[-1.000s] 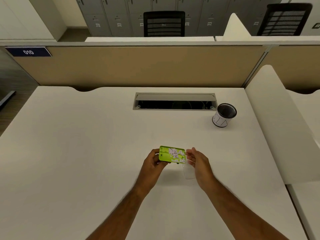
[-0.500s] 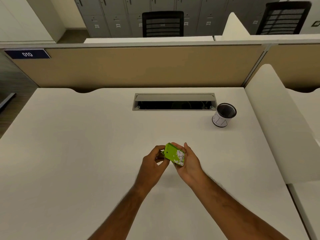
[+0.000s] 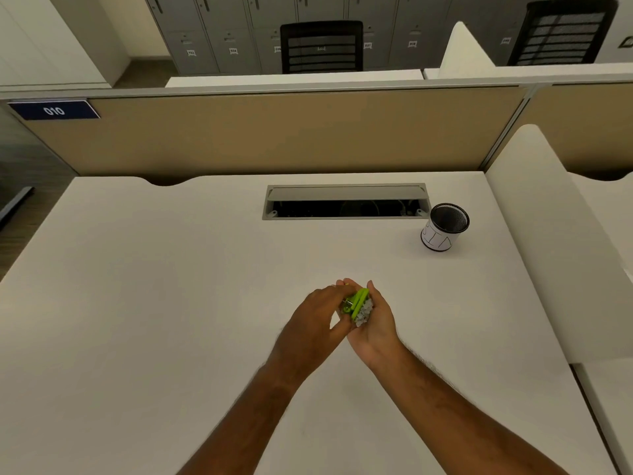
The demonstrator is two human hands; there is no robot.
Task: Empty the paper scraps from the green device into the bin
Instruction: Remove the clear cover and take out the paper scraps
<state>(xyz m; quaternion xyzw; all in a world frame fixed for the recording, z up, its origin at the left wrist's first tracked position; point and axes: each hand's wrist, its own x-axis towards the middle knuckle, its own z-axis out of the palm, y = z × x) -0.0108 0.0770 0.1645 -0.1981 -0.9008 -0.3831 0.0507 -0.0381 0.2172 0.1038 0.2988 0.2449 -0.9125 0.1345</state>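
Observation:
The green device point(image 3: 358, 299), a small bright-green hole punch, is tipped on its edge above the middle of the white desk point(image 3: 171, 303). My left hand point(image 3: 317, 315) grips it from the left. My right hand point(image 3: 375, 323) is cupped palm-up under and beside it, and a heap of white paper scraps point(image 3: 363, 313) lies in that palm against the device. The bin point(image 3: 444, 227), a small black mesh cup wrapped in white paper, stands upright at the desk's far right, well apart from both hands.
An open grey cable hatch point(image 3: 346, 201) is set into the desk behind my hands. A tan partition point(image 3: 274, 132) runs along the back edge, and a white divider point(image 3: 561, 252) walls off the right side.
The device has been turned from lying flat with its scrap side up to standing on edge. My right hand has turned palm-up beneath it, and scraps now lie in that palm.

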